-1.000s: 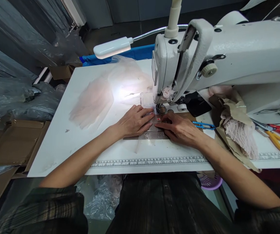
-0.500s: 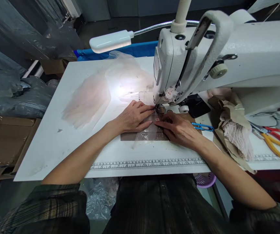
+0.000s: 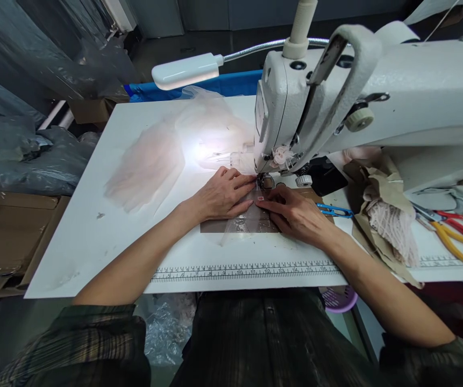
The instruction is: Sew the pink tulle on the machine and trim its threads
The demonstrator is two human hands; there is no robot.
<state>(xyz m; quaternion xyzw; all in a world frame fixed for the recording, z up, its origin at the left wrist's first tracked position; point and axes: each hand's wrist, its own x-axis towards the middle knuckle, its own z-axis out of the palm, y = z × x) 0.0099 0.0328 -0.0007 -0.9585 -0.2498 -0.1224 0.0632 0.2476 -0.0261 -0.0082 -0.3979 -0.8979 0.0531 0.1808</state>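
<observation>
My left hand (image 3: 229, 194) lies flat on sheer pale pink tulle (image 3: 150, 161), fingers stretched toward the presser foot (image 3: 261, 180) of a white sewing machine (image 3: 279, 107). From the right, my right hand (image 3: 293, 212) holds the tulle's near end, its index fingertip beside a small red-and-white label (image 3: 261, 199). Its other fingers are curled, and what lies beneath them is hidden. Under the tulle is a brown plate (image 3: 215, 226). The tulle spreads over the table to the left and back. The needle point is too small to make out.
A lamp (image 3: 186, 71) shines on the white table (image 3: 73, 242). Right of my hand are a blue thread snipper (image 3: 334, 210), a dark flat object (image 3: 328, 174), brown paper (image 3: 362, 228) with pale trim, and scissors (image 3: 457, 236) with red and yellow handles. A printed ruler (image 3: 247, 273) runs along the front edge.
The whole view has shifted very slightly. Both hands keep their places at the presser foot, and the tulle shows no clear movement.
</observation>
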